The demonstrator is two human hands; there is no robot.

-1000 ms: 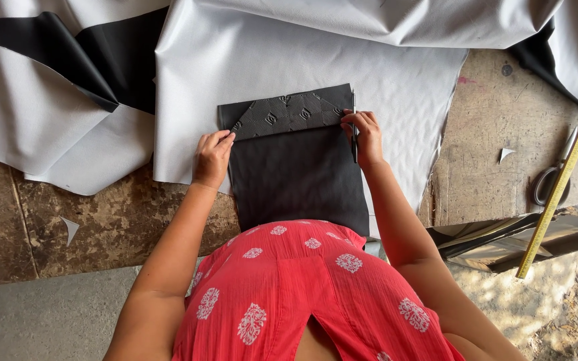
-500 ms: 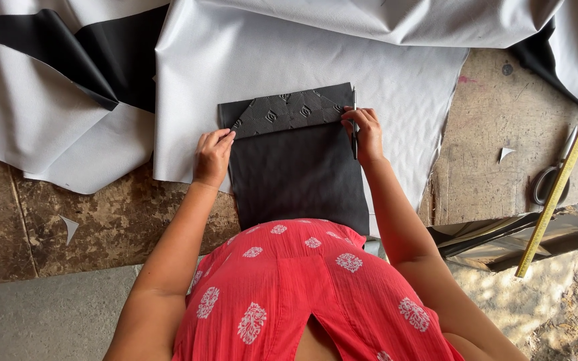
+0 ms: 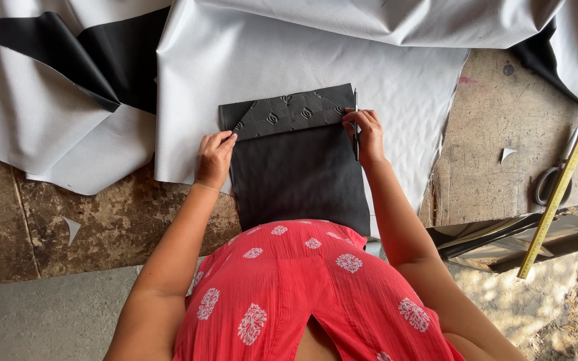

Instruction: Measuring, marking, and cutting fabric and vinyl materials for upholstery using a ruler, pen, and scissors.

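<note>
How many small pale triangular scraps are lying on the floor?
2. One small pale triangular scrap lies on the brown stone floor at left, beyond the left hand. The other pale scrap lies at right, near the scissors. More may be hidden under the grey sheet.

Open grey sheet ahead; scissors, yellow ruler rightward.

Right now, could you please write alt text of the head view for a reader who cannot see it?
Seen from above, a person's left hand presses a black piece flat on grey sheet material, while the right hand holds a pen along its right edge. Scissors and a yellow measuring stick lie to the right.
</note>
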